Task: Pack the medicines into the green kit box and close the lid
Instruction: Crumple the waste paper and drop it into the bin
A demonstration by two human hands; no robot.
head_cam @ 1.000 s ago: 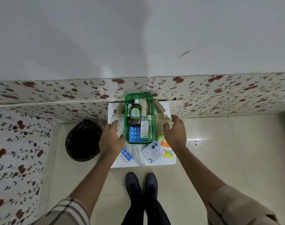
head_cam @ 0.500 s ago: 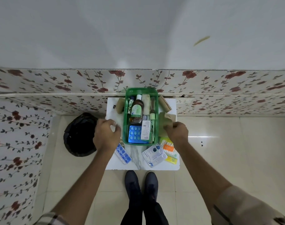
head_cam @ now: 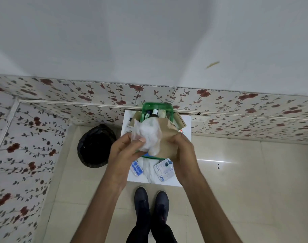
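- Hands first: left hand [head_cam: 126, 151] has its grip pinched on a wad of thin white plastic [head_cam: 148, 135], thumb on top. Right hand [head_cam: 182, 148] has its grip closed on the edge of a brown paper bag [head_cam: 167, 137]. Both are held up over the near half of the green box [head_cam: 156, 106].
- Green box sits on the small white counter [head_cam: 184, 179] against the flowered wall, lid nowhere near on. What I can see inside is at the far end: a dark bottle [head_cam: 155, 113] with a white cap and a few tubes or packs beside it. The rest is hidden behind the paper and plastic.
- Still out on the counter: a blue pill strip [head_cam: 137, 168] near the left wrist and a pale blister pack [head_cam: 164, 170] under the right one. Those look like they need to go in.
- Handling guess: plastic and paper are featherlight and floppy, so they'll crumple and spring back. Pinching a bunched edge works better than a flat hold.
- Pill strips are thin, stiffish and lie flat. I'd slide a fingertip under a long edge, then pinch it.
- Bottle is probably the heavy, breakable one, so don't jam stuff against it.
- Black bin [head_cam: 97, 146] sits on the floor left of the counter.
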